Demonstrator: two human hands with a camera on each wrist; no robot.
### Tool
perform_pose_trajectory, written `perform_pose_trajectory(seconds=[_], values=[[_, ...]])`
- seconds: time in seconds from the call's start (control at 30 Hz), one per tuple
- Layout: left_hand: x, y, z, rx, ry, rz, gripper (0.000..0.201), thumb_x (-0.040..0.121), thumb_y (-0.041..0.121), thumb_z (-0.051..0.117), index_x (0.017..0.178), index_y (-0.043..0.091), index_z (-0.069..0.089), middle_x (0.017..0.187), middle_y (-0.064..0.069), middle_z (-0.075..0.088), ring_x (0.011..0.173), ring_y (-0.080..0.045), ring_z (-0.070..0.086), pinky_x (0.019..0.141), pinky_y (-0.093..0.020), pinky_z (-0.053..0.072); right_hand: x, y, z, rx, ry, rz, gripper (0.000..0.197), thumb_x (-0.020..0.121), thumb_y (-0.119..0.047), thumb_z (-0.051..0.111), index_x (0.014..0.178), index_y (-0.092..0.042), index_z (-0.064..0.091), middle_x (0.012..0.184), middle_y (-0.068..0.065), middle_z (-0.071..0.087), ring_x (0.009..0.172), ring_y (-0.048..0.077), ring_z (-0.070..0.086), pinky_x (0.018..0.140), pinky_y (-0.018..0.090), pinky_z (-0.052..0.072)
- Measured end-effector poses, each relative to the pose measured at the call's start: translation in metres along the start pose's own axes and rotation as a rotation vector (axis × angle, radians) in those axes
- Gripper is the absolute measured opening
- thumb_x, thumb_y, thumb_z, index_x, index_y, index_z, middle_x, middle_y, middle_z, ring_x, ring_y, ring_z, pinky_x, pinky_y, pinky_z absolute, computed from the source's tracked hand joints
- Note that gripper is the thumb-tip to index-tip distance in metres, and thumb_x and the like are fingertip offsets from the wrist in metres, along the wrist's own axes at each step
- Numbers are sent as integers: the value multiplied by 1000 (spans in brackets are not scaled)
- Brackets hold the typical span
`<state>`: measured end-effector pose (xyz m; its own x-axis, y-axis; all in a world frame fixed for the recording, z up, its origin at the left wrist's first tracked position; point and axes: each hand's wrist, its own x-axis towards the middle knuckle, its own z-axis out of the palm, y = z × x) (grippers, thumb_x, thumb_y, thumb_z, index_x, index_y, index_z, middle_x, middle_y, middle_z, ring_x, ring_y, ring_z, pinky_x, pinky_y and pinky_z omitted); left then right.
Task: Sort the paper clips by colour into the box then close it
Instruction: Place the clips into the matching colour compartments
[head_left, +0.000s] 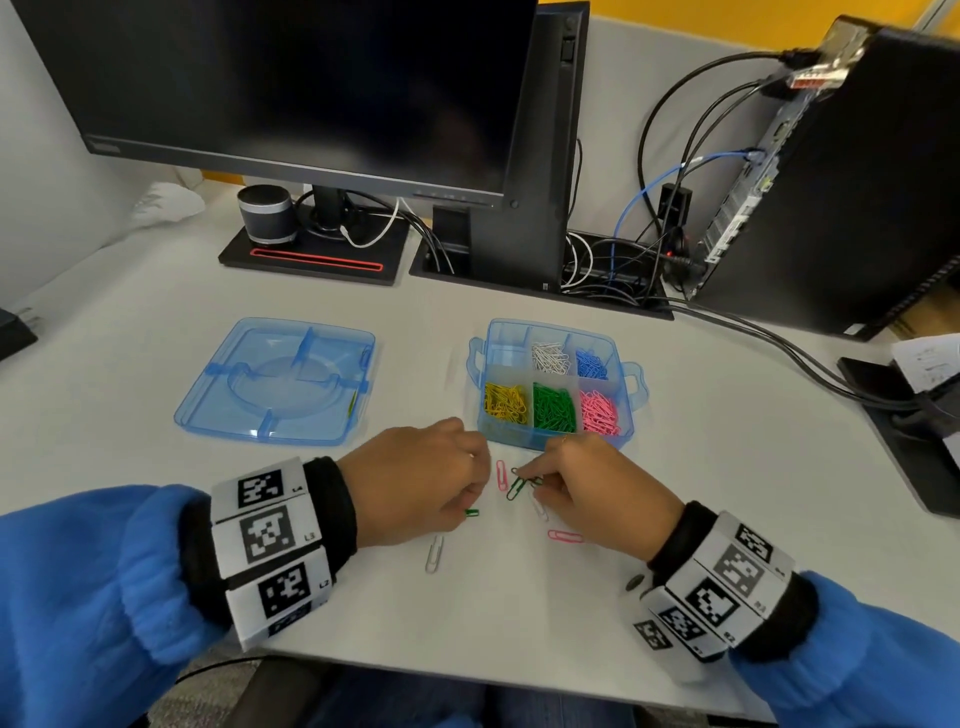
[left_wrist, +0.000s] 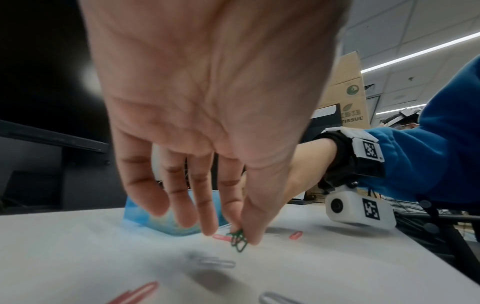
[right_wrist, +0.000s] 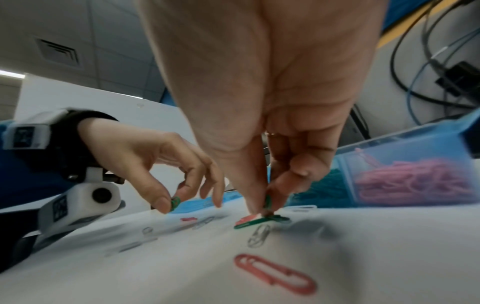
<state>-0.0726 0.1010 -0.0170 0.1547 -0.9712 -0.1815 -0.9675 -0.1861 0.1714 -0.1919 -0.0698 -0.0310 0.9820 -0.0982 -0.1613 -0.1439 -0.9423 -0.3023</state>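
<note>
An open blue compartment box holds sorted white, blue, yellow, green and pink clips. Just in front of it both hands work low over the desk. My left hand pinches a small bunch of green clips between thumb and forefinger, just above the desk. My right hand pinches green clips at desk level; in the right wrist view one green clip stands between the fingertips above others lying flat. Loose pink clips and white clips lie around the hands.
The box's blue lid lies inside-up to the left of the box. A monitor on its stand, a small speaker, a black computer tower and cables line the back and right of the desk.
</note>
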Motion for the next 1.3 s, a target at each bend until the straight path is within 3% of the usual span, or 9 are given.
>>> perform_pose_trajectory(seconds=[0.13,0.3,0.47,0.6,0.73,0.9,1.07,1.23,1.3], values=[[9,5,6,35,-18,31,9,94,24,49,86,24,44,119,10,55,112,-12,42,79,-33,46,-4,5,-3,52,20,-20,28,91,-12,58,116,-20,70,90,-4,60,66,1,42,62,10,31],[10,1,4,42,37,10,6,97,26,43,94,23,46,103,10,54,101,-11,46,72,-26,37,-7,9,-16,87,119,-8,19,90,-15,64,107,-17,72,89,-1,63,71,4,49,66,7,36],[10,2,-3,-12,102,-58,8,95,30,49,97,24,53,100,13,56,95,-10,51,70,-26,39,-4,-1,-18,-90,111,19,20,93,-22,58,107,-22,72,102,-1,66,89,15,59,77,28,49],[12,9,-6,-51,141,-129,5,95,32,48,96,27,49,97,11,60,88,-12,56,65,-26,35,3,-10,-15,-309,12,45,20,93,-19,53,101,-18,71,101,5,64,93,27,61,66,30,43],[21,19,-5,-114,121,-195,11,93,32,51,103,28,55,101,8,62,91,-16,59,67,-27,38,4,-12,-8,-405,-5,82,18,92,-13,49,98,-15,66,99,6,64,89,29,62,68,33,47],[37,29,-4,-118,92,-223,15,92,34,55,103,25,61,103,4,64,94,-20,60,73,-29,44,-8,-6,-6,-305,-18,174,13,94,-20,46,96,-12,55,104,8,58,91,29,57,65,29,37],[48,44,-3,-7,24,-259,17,92,29,56,102,18,63,105,-3,63,95,-25,60,74,-30,42,-15,-1,-10,-310,-39,286,33,88,-17,49,64,-13,27,67,2,30,70,25,37,46,24,17],[46,49,-4,43,-25,-276,19,91,24,58,107,14,60,110,-7,60,96,-27,59,72,-31,39,-13,8,-16,-200,-65,274,8,84,-17,59,82,-11,55,88,10,59,74,24,50,59,25,36],[46,50,-5,58,-37,-283,16,91,23,59,104,14,60,108,-7,61,88,-25,56,70,-31,38,-11,11,-24,-52,-61,254,7,80,-16,65,77,-11,64,77,2,63,69,17,56,61,22,41]])
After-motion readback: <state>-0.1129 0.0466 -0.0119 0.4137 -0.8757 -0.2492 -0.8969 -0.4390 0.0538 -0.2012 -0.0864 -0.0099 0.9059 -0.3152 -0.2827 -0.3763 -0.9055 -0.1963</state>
